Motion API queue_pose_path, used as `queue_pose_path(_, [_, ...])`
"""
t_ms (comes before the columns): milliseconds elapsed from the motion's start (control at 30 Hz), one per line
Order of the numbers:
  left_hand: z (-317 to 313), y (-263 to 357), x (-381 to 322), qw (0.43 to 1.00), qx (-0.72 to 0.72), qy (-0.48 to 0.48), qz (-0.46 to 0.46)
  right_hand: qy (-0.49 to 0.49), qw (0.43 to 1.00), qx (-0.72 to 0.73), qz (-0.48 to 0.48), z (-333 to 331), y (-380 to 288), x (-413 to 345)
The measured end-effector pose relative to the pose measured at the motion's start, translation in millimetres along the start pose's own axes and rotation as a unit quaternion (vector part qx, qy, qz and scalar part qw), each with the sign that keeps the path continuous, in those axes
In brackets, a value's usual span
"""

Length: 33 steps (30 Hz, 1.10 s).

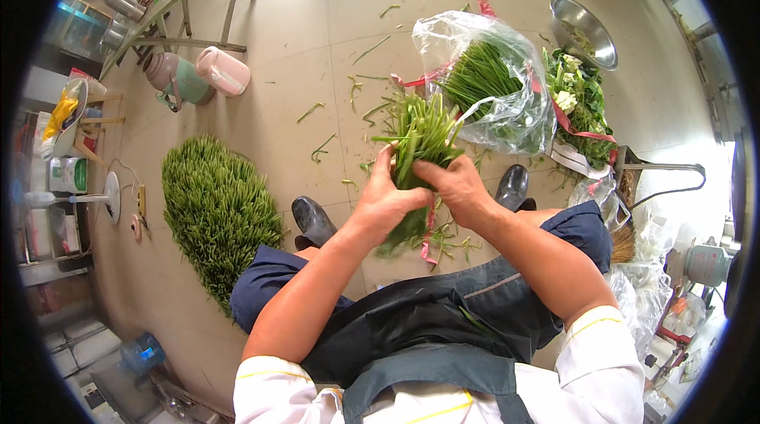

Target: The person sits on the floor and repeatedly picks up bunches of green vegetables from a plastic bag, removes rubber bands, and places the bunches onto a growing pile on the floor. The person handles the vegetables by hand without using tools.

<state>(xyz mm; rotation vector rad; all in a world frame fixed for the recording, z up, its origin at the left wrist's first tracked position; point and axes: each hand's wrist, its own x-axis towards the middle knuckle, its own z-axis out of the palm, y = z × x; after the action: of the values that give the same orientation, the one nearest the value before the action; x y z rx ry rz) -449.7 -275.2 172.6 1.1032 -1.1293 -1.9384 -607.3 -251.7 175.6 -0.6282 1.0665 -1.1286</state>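
Note:
A bunch of green chives (pixel 418 133) is between my two hands, its pale cut ends pointing away from me and its leaves hanging down toward my lap. My left hand (pixel 383 198) grips it from the left. On the right side, my right hand (pixel 460 186) grips the same bunch, thumb across the stalks. Just beyond them, a clear plastic bag (pixel 510 133) lies open with more chives (pixel 484 76) in it. To my left, a large mound of chives (pixel 219 210) stands on the floor with stalk ends upward.
Loose trimmings (pixel 380 109) and pink tape (pixel 428 249) litter the tiled floor. A steel bowl (pixel 602 38) tilts by a heap of leafy scraps (pixel 576 103) at right. A thermos flask (pixel 178 79) and a pink jug (pixel 224 72) stand far left. My boots (pixel 312 216) flank the work.

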Motion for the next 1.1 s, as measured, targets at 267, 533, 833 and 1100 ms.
queue_pose_path(267, [-24, 13, 5, 0.958, -0.253, -0.001, -0.137, 0.048, 0.979, 0.171, 0.097, -4, -13, -4])
queue_pose_path(533, [-22, 11, 6, 0.951, -0.290, 0.041, -0.100, 0.061, 0.938, 0.273, 0.206, -11, -11, 3])
queue_pose_path(833, [-2, 7, 7, 0.967, -0.239, 0.063, -0.059, 0.028, 0.957, 0.278, 0.074, -7, -2, -2])
queue_pose_path(1100, [15, -5, 6, 0.969, -0.224, 0.055, -0.093, 0.114, 0.941, 0.298, 0.113, -11, -3, 0])
